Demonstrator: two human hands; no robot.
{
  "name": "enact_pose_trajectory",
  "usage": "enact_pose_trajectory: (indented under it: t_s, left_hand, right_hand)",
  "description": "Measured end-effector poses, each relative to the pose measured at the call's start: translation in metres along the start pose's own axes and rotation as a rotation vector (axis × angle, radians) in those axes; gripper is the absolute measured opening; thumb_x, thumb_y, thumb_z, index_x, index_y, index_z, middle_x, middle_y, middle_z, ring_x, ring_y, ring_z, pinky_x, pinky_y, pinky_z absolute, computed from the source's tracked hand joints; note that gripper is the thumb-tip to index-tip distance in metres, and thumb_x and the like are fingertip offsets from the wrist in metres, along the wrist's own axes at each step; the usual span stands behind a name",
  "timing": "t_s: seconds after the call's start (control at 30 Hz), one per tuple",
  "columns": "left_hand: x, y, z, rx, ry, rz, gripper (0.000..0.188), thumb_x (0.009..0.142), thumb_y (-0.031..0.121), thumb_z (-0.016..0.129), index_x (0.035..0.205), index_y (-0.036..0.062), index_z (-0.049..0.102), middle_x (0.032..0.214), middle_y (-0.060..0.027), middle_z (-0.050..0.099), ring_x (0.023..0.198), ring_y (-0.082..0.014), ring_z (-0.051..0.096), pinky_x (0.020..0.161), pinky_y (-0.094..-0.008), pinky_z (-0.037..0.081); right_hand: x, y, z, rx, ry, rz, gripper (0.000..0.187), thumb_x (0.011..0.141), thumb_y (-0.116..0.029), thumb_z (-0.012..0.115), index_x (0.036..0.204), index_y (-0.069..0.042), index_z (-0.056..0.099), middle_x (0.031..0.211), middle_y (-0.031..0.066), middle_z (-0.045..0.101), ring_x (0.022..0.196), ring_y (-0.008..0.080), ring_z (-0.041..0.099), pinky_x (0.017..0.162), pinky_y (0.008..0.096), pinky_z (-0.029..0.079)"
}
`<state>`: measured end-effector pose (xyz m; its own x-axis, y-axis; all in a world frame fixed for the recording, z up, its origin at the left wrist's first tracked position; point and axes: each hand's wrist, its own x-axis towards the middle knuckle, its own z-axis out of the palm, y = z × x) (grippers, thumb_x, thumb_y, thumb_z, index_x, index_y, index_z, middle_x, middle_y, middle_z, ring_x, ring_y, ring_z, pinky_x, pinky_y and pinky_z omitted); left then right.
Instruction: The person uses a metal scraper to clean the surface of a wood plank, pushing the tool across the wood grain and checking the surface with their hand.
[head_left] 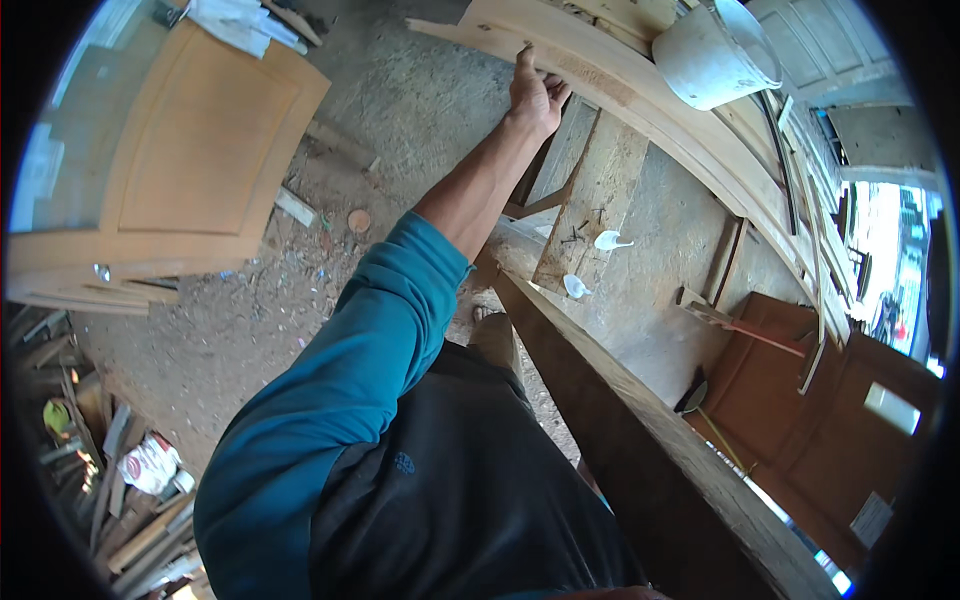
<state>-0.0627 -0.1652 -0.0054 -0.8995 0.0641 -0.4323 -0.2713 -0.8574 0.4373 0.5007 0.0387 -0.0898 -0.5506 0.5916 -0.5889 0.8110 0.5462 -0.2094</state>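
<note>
My left hand [538,98] reaches away from my body at the far middle, its arm in a rolled teal sleeve. The thumb lies on the upper side of a long, pale wooden plank [600,75] and the fingers curl at its near edge. This plank runs from the far middle toward the right. A thick, dark-sided wooden beam [640,420] slants from beside my legs to the lower right, close against my body. My right hand is out of sight.
A white bucket [705,60] stands on the boards at the far right. Below lie a board with nails [575,235], two white plastic pieces [610,240] and a long-handled tool [740,325] by brown panels. A panelled door [190,140] and scrap wood [120,510] occupy the left.
</note>
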Motion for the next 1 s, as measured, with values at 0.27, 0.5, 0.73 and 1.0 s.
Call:
enact_pose_trajectory:
  t_s: [0.27, 0.5, 0.73, 1.0]
  left_hand:
    - [0.015, 0.006, 0.005, -0.065, 0.09, -0.182, 0.106, 0.093, 0.07, 0.066, 0.16, -0.0023, 0.026, 0.143, -0.0174, 0.039, 0.129, -0.0301, 0.045, 0.125, -0.0517, 0.041]
    - [0.024, 0.013, 0.006, -0.019, 0.114, -0.245, 0.1, 0.096, 0.065, 0.067, 0.164, 0.0049, 0.026, 0.162, -0.0193, 0.032, 0.142, -0.0313, 0.045, 0.12, -0.0502, 0.046]
    - [0.034, 0.029, 0.001, -0.013, 0.163, -0.33, 0.09, 0.095, 0.062, 0.068, 0.16, 0.0101, 0.035, 0.156, -0.018, 0.04, 0.132, -0.0311, 0.055, 0.116, -0.0506, 0.049]
    - [0.036, 0.058, 0.01, -0.026, 0.164, -0.527, 0.091, 0.097, 0.057, 0.069, 0.154, -0.0053, 0.037, 0.144, -0.0218, 0.047, 0.134, -0.0375, 0.055, 0.112, -0.0525, 0.055]
  right_hand:
    - [-0.105, -0.134, 0.074, 0.471, -0.163, -0.072, 0.032, 0.104, -0.03, 0.063, 0.104, 0.001, 0.073, 0.083, 0.0256, 0.071, 0.078, 0.0354, 0.071, 0.07, 0.0499, 0.05]
    - [-0.089, -0.336, -0.006, 0.789, -0.008, -0.313, 0.047, 0.107, -0.044, 0.067, 0.088, -0.001, 0.071, 0.067, 0.0019, 0.062, 0.065, 0.0119, 0.059, 0.06, 0.0351, 0.047]
    - [0.034, -0.463, -0.054, 1.144, 0.175, -0.186, 0.049, 0.109, -0.047, 0.065, 0.102, 0.001, 0.075, 0.075, 0.0058, 0.067, 0.062, 0.011, 0.058, 0.053, 0.0325, 0.044]
    - [0.144, -0.52, -0.059, 1.531, 0.235, 0.023, 0.056, 0.104, -0.048, 0.075, 0.127, 0.003, 0.073, 0.091, 0.0124, 0.079, 0.062, 0.0124, 0.057, 0.053, 0.0308, 0.046]
